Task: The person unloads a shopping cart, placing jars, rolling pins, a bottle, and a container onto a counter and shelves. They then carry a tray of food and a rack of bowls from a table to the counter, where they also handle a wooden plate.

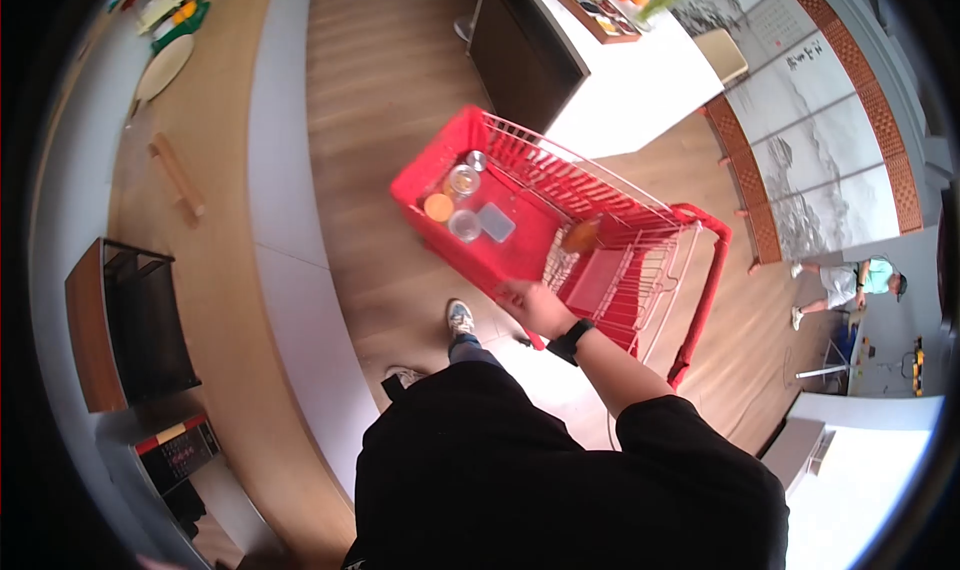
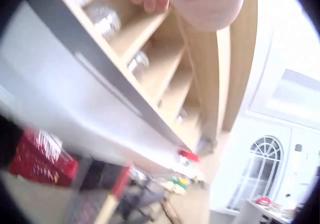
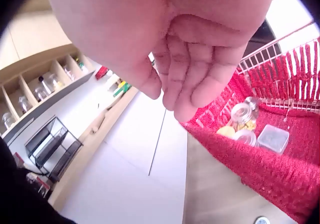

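Note:
A red shopping cart (image 1: pixel 520 185) stands before me. Inside it are several clear round jars (image 1: pixel 464 226), one jar with an orange top (image 1: pixel 438 207) and a square clear container (image 1: pixel 497 223). My right hand (image 1: pixel 535 308) is at the cart's near red rim. In the right wrist view its fingers (image 3: pixel 200 74) hang loosely bent, with nothing held. My left hand (image 2: pixel 210 1) appears only in the left wrist view, up beside a wooden shelf (image 2: pixel 172 59) whose compartments hold clear jars (image 2: pixel 139 61). Most of its fingers are out of frame; I cannot tell whether it holds something.
A long wooden counter (image 1: pixel 235 300) runs along the left, with a black rack (image 1: pixel 150 315) near it. Beyond the cart stands a white table (image 1: pixel 640 95) with a tray (image 1: pixel 597 12) and flowers. At far right is another person (image 1: pixel 850 282).

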The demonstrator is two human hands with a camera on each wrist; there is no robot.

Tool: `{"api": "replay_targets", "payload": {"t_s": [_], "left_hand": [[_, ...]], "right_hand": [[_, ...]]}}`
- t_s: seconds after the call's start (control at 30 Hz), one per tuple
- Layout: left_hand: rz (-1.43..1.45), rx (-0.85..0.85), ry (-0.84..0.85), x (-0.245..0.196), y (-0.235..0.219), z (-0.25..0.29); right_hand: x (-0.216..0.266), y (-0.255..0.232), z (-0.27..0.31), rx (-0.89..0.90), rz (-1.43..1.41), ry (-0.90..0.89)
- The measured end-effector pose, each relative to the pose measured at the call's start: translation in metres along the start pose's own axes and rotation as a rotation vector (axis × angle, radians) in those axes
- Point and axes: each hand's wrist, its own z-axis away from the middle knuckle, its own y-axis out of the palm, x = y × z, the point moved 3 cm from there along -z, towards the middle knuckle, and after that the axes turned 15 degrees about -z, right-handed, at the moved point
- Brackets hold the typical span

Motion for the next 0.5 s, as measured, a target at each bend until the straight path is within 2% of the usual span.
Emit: {"api": "replay_targets", "payload": {"t_s": [0.03, 0.07, 0.1, 0.13, 0.17, 0.2, 0.23, 0.27, 0.33, 0.4, 0.47, 0.5], "left_hand": [[0.079, 0.323, 0.02, -0.032, 0.024, 0.017], [0.309, 0.441, 0.039, -0.078, 0.05, 0.063], [0.567, 0.856, -0.171, -0.133, 0.068, 0.102], [0.258, 0.923, 0.035, -0.197, 0.067, 0.126], [0.426, 0.914, 0.111, -0.214, 0.094, 0.177], [0.452, 0.821, 0.344, -0.267, 0.087, 0.198], [0.622, 0.88, 0.353, -0.315, 0.079, 0.222], [0.695, 0.976, 0.466, -0.36, 0.069, 0.237], [0.858, 1.146, 0.655, -0.445, 0.047, 0.259], [0.988, 1.243, 0.833, -0.523, 0.041, 0.284], [1.042, 1.23, 0.954, -0.599, 0.045, 0.3], [1.067, 1.209, 1.012, -0.64, 0.043, 0.304]], "right_hand": [[0.003, -0.017, -0.001, -0.072, 0.006, 0.026], [0.004, -0.035, -0.005, -0.132, 0.015, 0.058], [-0.001, -0.052, -0.01, -0.18, 0.016, 0.052], [-0.009, -0.071, -0.016, -0.226, 0.019, 0.046], [-0.023, -0.087, -0.025, -0.254, 0.023, 0.078], [-0.043, -0.104, -0.034, -0.284, 0.027, 0.111], [-0.063, -0.12, -0.041, -0.308, 0.045, 0.135], [-0.09, -0.136, -0.049, -0.306, 0.065, 0.21], [-0.177, -0.162, -0.059, -0.349, 0.174, 0.297], [-0.259, -0.189, -0.061, -0.43, 0.537, 0.435], [-0.272, -0.21, -0.052, -0.548, 0.517, 0.772], [-0.293, -0.217, -0.049, -0.656, 0.471, 0.93]]}}
